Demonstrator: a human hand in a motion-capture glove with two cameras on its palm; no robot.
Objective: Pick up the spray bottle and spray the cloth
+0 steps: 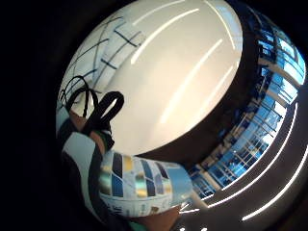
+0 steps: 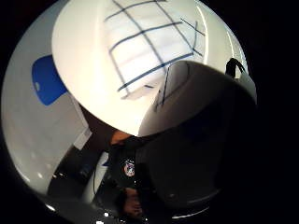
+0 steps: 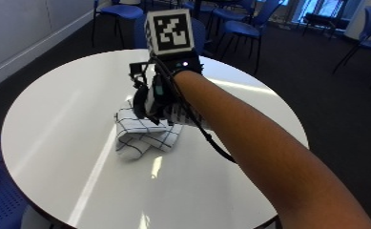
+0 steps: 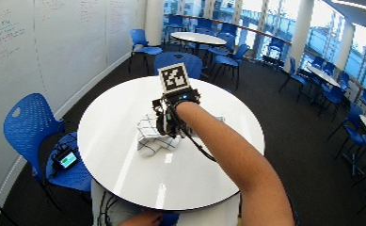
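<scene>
A white cloth with a dark grid (image 3: pixel 140 136) lies crumpled near the middle of the round white table (image 3: pixel 64 109). My gloved right hand (image 3: pixel 163 98) hovers just above the cloth's far edge, fingers curled round the spray bottle (image 3: pixel 186 116), of which only a patterned bit shows below the wrist. The little finger side palm view has the bottle's printed label (image 1: pixel 139 187) close against the palm, with the cloth (image 1: pixel 103 45) on the table beyond. In the thumb side palm view the bottle's pale body (image 2: pixel 196 98) fills one side and the cloth (image 2: pixel 145 51) lies past it.
The table (image 4: pixel 114 122) stands in a room with a dark carpet. A blue chair (image 4: pixel 29 127) with a small device (image 4: pixel 67 159) on its seat is at the table's left. More blue chairs (image 3: pixel 236 24) and another white table (image 4: pixel 195 37) stand behind.
</scene>
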